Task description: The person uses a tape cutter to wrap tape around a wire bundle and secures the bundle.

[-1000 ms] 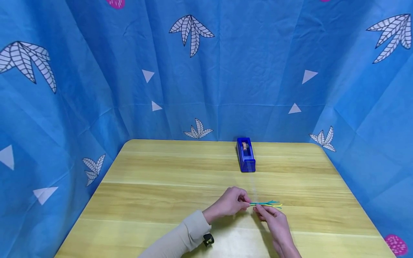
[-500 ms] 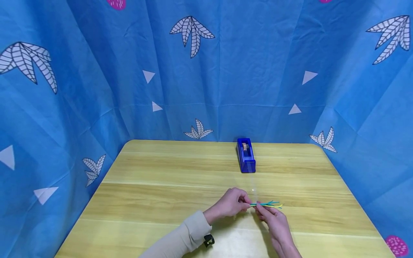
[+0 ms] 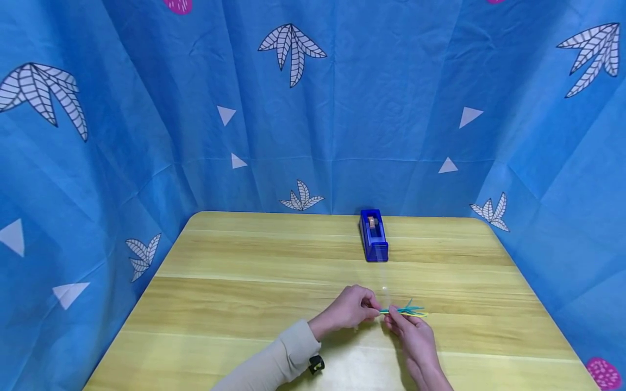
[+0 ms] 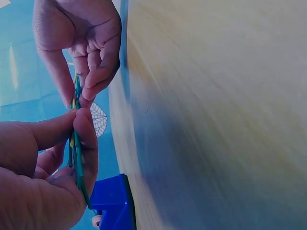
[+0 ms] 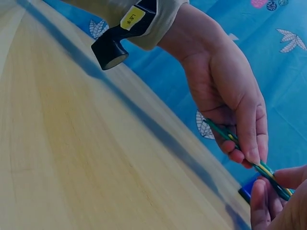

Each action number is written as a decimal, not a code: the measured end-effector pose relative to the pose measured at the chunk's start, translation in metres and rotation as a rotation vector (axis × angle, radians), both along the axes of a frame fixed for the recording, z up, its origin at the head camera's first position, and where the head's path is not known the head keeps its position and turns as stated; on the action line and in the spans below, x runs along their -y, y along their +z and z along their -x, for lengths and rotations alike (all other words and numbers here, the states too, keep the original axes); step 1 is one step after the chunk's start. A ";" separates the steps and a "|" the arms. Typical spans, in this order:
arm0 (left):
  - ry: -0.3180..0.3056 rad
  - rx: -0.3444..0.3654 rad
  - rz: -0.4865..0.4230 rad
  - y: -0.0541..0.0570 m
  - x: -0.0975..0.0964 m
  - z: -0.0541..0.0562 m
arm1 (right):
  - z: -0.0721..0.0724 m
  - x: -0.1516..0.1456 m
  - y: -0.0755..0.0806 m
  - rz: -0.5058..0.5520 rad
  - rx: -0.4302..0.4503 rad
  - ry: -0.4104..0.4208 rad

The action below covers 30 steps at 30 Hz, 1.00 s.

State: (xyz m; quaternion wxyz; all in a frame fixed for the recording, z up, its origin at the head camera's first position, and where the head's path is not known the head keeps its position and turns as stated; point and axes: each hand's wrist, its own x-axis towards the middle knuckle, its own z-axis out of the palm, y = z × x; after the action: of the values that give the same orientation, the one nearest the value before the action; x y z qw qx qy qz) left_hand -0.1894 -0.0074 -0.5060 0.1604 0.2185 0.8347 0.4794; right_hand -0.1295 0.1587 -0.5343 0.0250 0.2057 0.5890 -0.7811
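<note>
A bundle of thin green and yellow wire-like strands point(image 3: 409, 311) is held level above the table, between both hands. My left hand point(image 3: 348, 307) pinches its left part between thumb and fingers; the left wrist view shows the strands point(image 4: 79, 155) running through that grip. Close beside it, my right hand point(image 3: 417, 338) pinches the bundle near its middle, and the loose ends fan out to the right. From the blue tape dispenser point(image 3: 375, 251) behind the hands, a clear strip of tape point(image 3: 384, 279) stretches to the bundle between the fingertips. Where the tape meets the strands is hard to see.
The pale wooden table point(image 3: 235, 304) extends around the hands. A blue patterned curtain point(image 3: 391, 98) closes off its back and sides. A black wrist camera point(image 3: 316, 364) is strapped near the left sleeve point(image 3: 274, 358).
The strands' loose right ends have shifted and spread, with one green tip now pointing upward. My right hand has turned slightly; my left hand stays nearly still, and the dispenser has not moved.
</note>
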 end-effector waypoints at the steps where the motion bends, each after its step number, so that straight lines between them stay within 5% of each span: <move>1: -0.003 -0.003 0.001 0.000 0.000 0.000 | 0.000 0.000 0.000 0.003 0.001 -0.004; 13: -0.058 -0.021 0.024 -0.005 0.010 0.008 | 0.000 0.003 0.004 -0.002 -0.001 -0.040; 16: -0.051 0.024 -0.012 -0.008 0.014 0.009 | 0.000 0.002 0.005 0.014 0.006 -0.042; 23: -0.018 0.276 -0.220 -0.015 0.017 0.006 | 0.002 0.001 0.006 0.031 0.009 -0.047; 30: 0.007 0.284 -0.259 -0.016 0.014 0.005 | 0.003 0.001 0.009 0.031 0.008 -0.037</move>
State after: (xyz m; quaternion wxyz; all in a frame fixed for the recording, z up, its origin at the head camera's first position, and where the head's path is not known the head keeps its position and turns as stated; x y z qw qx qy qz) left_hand -0.1947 -0.0214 -0.5221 0.2455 0.1646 0.7356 0.6095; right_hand -0.1324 0.1579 -0.5258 0.0162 0.2191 0.5729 -0.7897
